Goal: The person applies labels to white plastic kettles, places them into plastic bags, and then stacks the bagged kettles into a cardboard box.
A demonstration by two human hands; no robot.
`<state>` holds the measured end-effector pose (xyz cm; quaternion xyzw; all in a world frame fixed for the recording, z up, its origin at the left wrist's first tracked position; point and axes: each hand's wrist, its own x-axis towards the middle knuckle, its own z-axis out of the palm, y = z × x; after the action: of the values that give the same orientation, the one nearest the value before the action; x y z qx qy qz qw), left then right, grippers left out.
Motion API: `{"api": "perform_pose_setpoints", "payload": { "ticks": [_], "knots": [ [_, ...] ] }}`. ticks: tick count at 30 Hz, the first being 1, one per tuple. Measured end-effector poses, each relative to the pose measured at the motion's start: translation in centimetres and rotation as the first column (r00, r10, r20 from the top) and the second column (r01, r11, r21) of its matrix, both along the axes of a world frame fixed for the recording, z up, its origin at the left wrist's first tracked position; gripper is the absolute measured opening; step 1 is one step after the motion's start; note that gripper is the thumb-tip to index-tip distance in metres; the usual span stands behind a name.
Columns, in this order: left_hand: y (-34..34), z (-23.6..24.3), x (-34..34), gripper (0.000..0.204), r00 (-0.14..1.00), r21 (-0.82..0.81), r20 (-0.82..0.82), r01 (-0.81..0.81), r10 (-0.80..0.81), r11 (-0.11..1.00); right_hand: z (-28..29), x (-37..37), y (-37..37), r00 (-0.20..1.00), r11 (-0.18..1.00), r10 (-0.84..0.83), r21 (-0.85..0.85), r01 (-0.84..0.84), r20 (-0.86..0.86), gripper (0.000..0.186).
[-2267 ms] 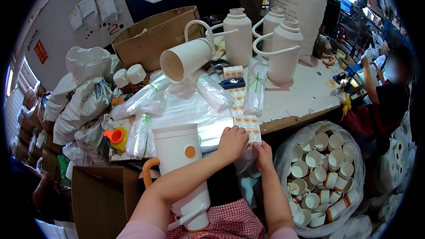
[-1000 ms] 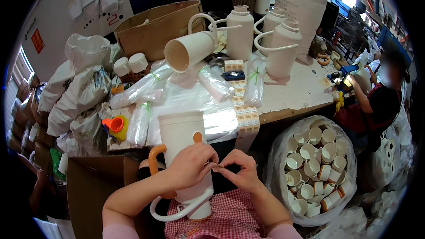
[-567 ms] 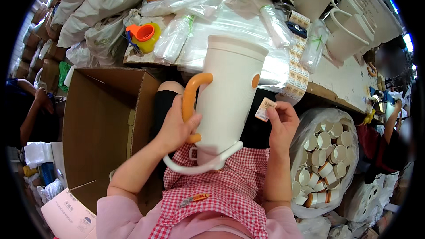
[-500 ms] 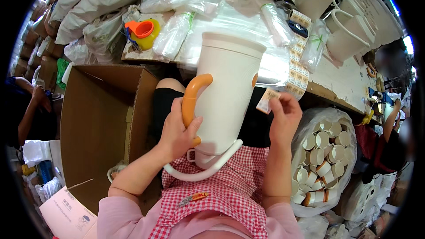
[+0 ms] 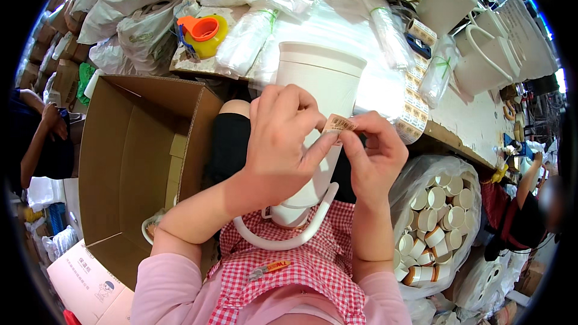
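Note:
A large white vessel (image 5: 316,71) with a pale swing handle (image 5: 269,242) lies upright-pointed across my lap, on a red gingham apron (image 5: 289,286). My left hand (image 5: 277,141) is raised over it and hides its orange side handle; thumb and fingertips pinch a small barcode label (image 5: 339,123). My right hand (image 5: 374,162) grips the same label from the right between thumb and index finger, the other fingers curled. Behind, a strip of similar labels (image 5: 413,117) hangs over the table edge.
An open carton (image 5: 132,162) stands at my left, a bag of cups (image 5: 436,222) at my right. The table (image 5: 454,132) holds plastic bundles (image 5: 244,42), white pots (image 5: 481,69), and an orange-and-yellow funnel container (image 5: 211,42). Other people (image 5: 33,138) (image 5: 512,216) are at both sides.
My left hand has left the orange handle and risen to the label. My right hand has moved the label in over the vessel, where both hands now hold it.

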<state>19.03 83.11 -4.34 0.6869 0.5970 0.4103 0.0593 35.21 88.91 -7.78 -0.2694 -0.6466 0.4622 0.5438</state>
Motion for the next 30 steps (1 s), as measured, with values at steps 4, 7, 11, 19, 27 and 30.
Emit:
{"api": "perform_pose_setpoints", "payload": {
  "ticks": [4, 7, 11, 19, 27, 30],
  "knots": [
    [-0.6, -0.4, 0.1, 0.016, 0.999, 0.056, 0.005, -0.041, 0.041, 0.998, 1.3, -1.1, -0.8, 0.991, 0.986, -0.126, -0.106, 0.13, 0.043, 0.019],
    [-1.0, -0.8, -0.3, 0.022, 0.999, 0.029, 0.027, 0.023, -0.023, 0.999, -0.3, 0.4, -0.2, 0.991, 0.967, 0.124, -0.217, -0.131, -0.047, 0.02],
    [-1.6, -1.5, -0.5, 0.052, 0.974, 0.003, 0.152, -0.171, 0.168, 0.985, -0.3, 0.1, 0.6, 0.997, 0.976, 0.021, -0.214, -0.036, -0.075, 0.015],
    [-5.0, -4.7, 0.8, 0.066, 0.913, -0.455, 0.393, 0.087, 0.112, 0.886, -1.3, 0.5, 3.6, 0.997, 0.941, -0.069, -0.333, 0.058, -0.019, 0.011],
    [-4.5, -5.0, 3.6, 0.061, 0.952, -0.469, 0.305, 0.137, 0.014, 0.873, -1.1, -1.1, 4.3, 0.989, 0.943, -0.092, -0.309, 0.125, 0.118, 0.013],
    [-4.5, -5.4, 3.9, 0.06, 0.963, -0.418, 0.268, 0.121, -0.005, 0.9, -1.1, -1.3, 4.3, 0.972, 0.951, -0.153, -0.24, 0.193, 0.178, 0.012]
  ]
}}
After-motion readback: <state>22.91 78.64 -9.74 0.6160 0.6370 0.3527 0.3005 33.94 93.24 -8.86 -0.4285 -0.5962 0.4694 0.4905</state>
